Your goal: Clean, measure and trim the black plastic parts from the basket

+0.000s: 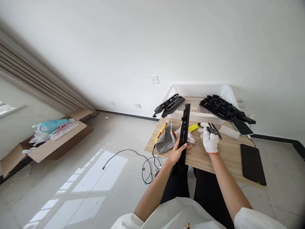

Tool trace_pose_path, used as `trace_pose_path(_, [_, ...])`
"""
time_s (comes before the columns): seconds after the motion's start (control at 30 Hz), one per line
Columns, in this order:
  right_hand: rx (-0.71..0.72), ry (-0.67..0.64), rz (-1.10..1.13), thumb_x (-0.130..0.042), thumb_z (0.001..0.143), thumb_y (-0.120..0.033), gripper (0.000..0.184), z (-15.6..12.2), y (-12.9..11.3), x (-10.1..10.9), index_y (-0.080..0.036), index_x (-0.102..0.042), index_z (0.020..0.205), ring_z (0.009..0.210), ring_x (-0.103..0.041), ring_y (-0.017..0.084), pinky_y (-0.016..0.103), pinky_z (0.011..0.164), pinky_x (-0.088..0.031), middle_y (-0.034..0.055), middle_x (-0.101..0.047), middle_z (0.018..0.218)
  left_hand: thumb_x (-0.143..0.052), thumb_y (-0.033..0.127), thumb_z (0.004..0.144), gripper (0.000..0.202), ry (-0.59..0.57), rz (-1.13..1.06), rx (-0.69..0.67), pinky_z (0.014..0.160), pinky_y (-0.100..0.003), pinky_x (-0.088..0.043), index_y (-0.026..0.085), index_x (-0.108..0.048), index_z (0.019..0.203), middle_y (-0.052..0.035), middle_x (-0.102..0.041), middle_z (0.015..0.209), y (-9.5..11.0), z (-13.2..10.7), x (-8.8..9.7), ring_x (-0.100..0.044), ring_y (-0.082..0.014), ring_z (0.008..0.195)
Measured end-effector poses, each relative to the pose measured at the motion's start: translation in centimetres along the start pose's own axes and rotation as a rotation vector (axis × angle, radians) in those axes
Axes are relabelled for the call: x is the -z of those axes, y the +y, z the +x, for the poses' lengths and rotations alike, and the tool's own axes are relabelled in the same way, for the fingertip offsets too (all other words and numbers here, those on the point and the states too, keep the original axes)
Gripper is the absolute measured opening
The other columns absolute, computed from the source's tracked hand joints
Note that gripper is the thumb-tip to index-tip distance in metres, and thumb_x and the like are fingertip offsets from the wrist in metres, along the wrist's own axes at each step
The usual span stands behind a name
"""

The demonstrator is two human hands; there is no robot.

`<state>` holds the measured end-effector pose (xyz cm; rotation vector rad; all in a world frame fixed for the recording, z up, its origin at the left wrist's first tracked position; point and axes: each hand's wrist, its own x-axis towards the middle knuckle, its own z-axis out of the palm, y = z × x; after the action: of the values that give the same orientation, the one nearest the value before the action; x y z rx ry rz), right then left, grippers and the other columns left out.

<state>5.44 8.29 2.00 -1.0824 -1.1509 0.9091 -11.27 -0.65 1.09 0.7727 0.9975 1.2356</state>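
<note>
My bare left hand (177,154) is closed around the lower part of a long black plastic strip (185,124), which stands tilted over the table's front edge. Clips and small slots run along the strip. My right hand (210,140), in a white knitted glove with an orange cuff, is over the table with its fingers curled at a dark slim tool (215,130); its exact kind is unclear. Left of the strip lie a grey cloth (165,140) and a yellow pen-like tool (161,133) with a cord. A yellow-handled item (193,127) lies between my hands, beside a white glove (191,138).
Behind the table stands a white plastic basket (200,86); black plastic parts (220,108) lie at its right, others (170,105) over its left rim. A phone (241,126), a white box (229,132) and a black tablet (253,163) are at right. A cable (145,168) loops on the floor.
</note>
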Motion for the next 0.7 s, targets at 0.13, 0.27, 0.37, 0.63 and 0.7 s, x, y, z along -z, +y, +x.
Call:
trace_pose_path(0.13, [-0.102,-0.122,0.010,-0.050,0.088,-0.058,0.045,-0.7,-3.6,0.8,-0.018,-0.067,0.100,0.047,-0.055,0.012,0.023,0.039,-0.043,0.0065,-0.073,0.080,-0.069,0.048,0.084,0.043,0.032,0.161,-0.041,0.051,-0.027,-0.053,0.022,-0.051,0.112,-0.0056,-0.067,0.115,-0.4,-0.6,-0.6,-0.065,-0.0119,0.056])
trace_pose_path(0.27, [-0.334,-0.351,0.041,-0.048,0.088,-0.066,0.052,-1.2,-4.3,0.0,-0.017,-0.064,0.095,0.031,-0.039,0.008,0.020,0.028,-0.028,-0.0007,-0.062,0.053,-0.068,0.049,0.084,0.039,0.026,0.169,-0.067,0.048,-0.023,-0.046,0.022,-0.044,0.097,0.0043,-0.061,0.079,-1.4,-0.6,-1.0,-0.052,-0.0075,0.048])
trace_pose_path(0.37, [-0.467,-0.482,0.032,-0.050,0.085,-0.069,0.052,-1.7,-3.4,-1.2,-0.018,-0.061,0.084,0.029,-0.037,0.008,0.019,0.026,-0.023,-0.0017,-0.057,0.048,-0.064,0.048,0.087,0.037,-0.016,0.230,-0.076,0.052,-0.023,-0.046,0.022,-0.041,0.100,0.0072,-0.056,0.066,-1.8,-0.5,-1.0,-0.052,-0.0095,0.051])
trace_pose_path(0.63, [-0.563,-0.529,0.171,-0.049,0.083,-0.072,0.052,-2.8,-2.6,-3.2,-0.021,-0.052,0.072,0.028,-0.032,0.007,0.019,0.026,-0.020,-0.0040,-0.050,0.041,-0.061,0.043,0.089,0.036,0.003,0.413,-0.192,0.075,-0.031,-0.053,0.020,-0.050,0.113,-0.0002,-0.064,0.081,-2.3,-0.1,0.0,-0.063,-0.0168,0.075])
trace_pose_path(0.7, [-0.569,-0.535,0.203,-0.050,0.083,-0.072,0.052,-3.1,-2.9,-3.4,-0.022,-0.051,0.071,0.028,-0.031,0.007,0.019,0.026,-0.020,-0.0048,-0.048,0.041,-0.062,0.041,0.088,0.042,0.028,0.474,-0.260,0.098,-0.036,-0.048,0.019,-0.052,0.122,-0.0070,-0.066,0.110,-2.4,0.0,0.2,-0.062,-0.0225,0.106])
